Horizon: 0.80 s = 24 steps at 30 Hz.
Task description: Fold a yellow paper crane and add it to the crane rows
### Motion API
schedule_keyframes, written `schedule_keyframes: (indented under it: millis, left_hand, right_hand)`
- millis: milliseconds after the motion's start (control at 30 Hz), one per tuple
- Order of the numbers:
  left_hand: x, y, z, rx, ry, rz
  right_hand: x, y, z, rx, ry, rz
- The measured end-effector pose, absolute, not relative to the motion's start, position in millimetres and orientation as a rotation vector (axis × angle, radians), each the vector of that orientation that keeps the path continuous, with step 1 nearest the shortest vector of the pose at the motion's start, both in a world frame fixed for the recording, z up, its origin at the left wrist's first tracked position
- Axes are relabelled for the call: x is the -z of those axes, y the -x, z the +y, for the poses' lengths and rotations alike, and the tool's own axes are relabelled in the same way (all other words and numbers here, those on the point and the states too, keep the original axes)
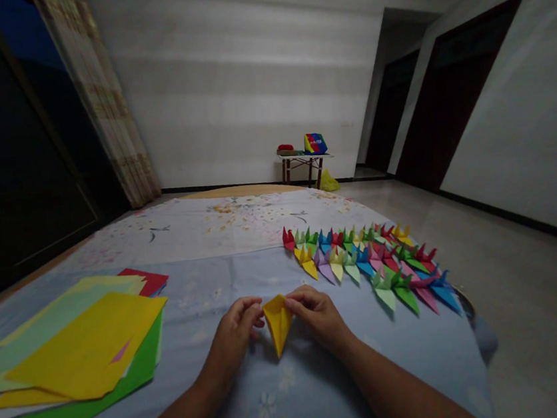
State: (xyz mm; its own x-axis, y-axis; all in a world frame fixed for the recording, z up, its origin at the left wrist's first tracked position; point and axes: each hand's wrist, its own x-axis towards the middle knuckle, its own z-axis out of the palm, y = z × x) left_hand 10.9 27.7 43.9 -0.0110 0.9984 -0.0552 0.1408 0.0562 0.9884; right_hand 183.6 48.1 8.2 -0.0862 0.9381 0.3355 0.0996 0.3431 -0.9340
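A piece of folded yellow origami paper (pixel 278 324), kite-shaped with its narrow tip pointing down, is between my two hands just above the tablecloth. My right hand (pixel 315 309) pinches its upper right corner between thumb and forefinger. Curled at the left edge of the paper is my left hand (pixel 239 324), thumb and forefinger closed against the upper left corner; their exact contact is hard to see. Several folded paper cranes (pixel 365 263) in many colours stand in rows to the right of my hands.
Loose coloured paper sheets (pixel 87 345) lie in an overlapping pile at the left. A floral tablecloth (pixel 202 244) covers the table. Against the far wall, a small table (pixel 297 158) bears a colourful box (pixel 315 143), with a yellow bag (pixel 328 181) on the floor beside it.
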Motion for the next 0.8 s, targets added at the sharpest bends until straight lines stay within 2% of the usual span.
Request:
schedule_keyframes:
  millis: [367,567,800]
  left_hand:
    - [-17,-20,34,-1.176,-1.197,1.053]
    - [-21,-20,30,-1.118,-1.284,1.006]
    - [-23,-11,37,-1.132,-1.254,1.069]
  right_hand:
    - [-5,-179,44,-0.99,1.104,-1.501]
    - [-8,-174,40,-0.948,1.257,-1.569]
    - [-21,-169,51,-1.296,1.128,-1.52]
